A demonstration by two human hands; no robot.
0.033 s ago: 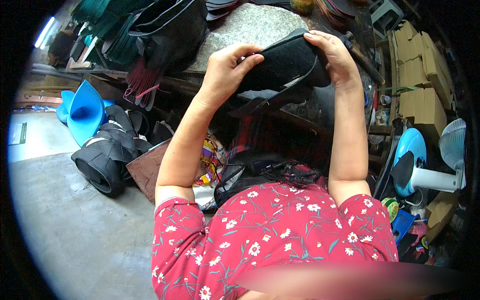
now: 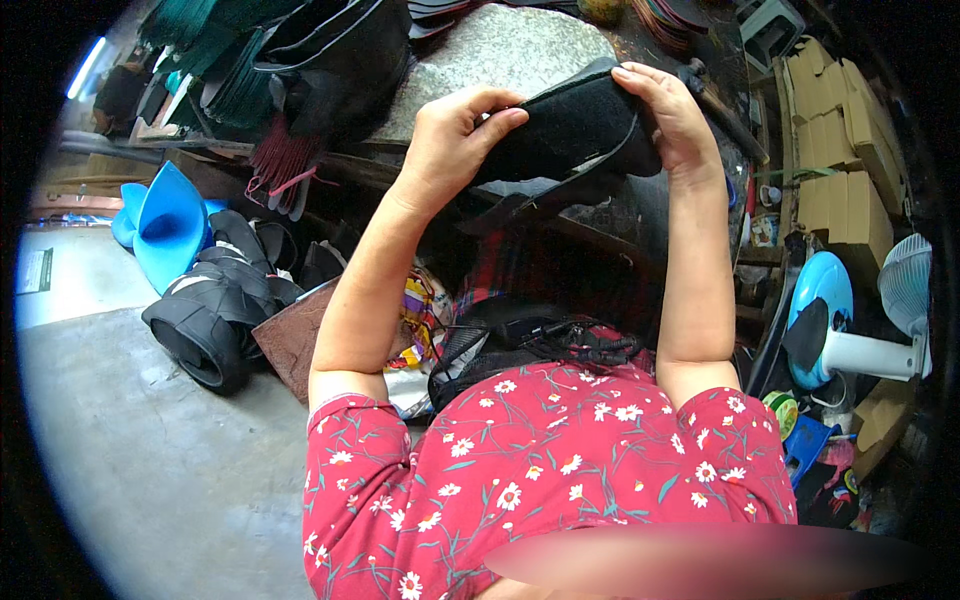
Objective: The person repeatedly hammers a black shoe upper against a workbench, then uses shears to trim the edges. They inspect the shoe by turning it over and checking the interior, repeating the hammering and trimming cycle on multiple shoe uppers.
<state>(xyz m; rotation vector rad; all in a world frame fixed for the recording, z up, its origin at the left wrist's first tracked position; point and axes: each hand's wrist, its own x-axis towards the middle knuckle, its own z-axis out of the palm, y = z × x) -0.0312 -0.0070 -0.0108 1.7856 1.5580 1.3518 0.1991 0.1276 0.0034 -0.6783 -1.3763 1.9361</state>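
Both hands hold a black, soft, fabric-like piece (image 2: 565, 125) up over the near edge of the workbench. Its top edge is pinched between the thumb and fingers of my left hand (image 2: 455, 135). Over on the right end of that edge, my right hand (image 2: 672, 115) grips with fingertips on top, its thumb largely hidden. A second black flap with a thin edge hangs below, and I cannot tell whether it is joined to the piece. Just behind lies a grey speckled stone slab (image 2: 500, 55).
Black curved pieces (image 2: 335, 50) and dark green stacked sheets (image 2: 205, 45) lie at the far left. A hammer (image 2: 725, 110) rests right of my right hand. Blue curved sheets (image 2: 170, 235) and a black bundle (image 2: 215, 320) sit left. Cardboard boxes (image 2: 850, 215) and a fan (image 2: 870, 355) stand right.
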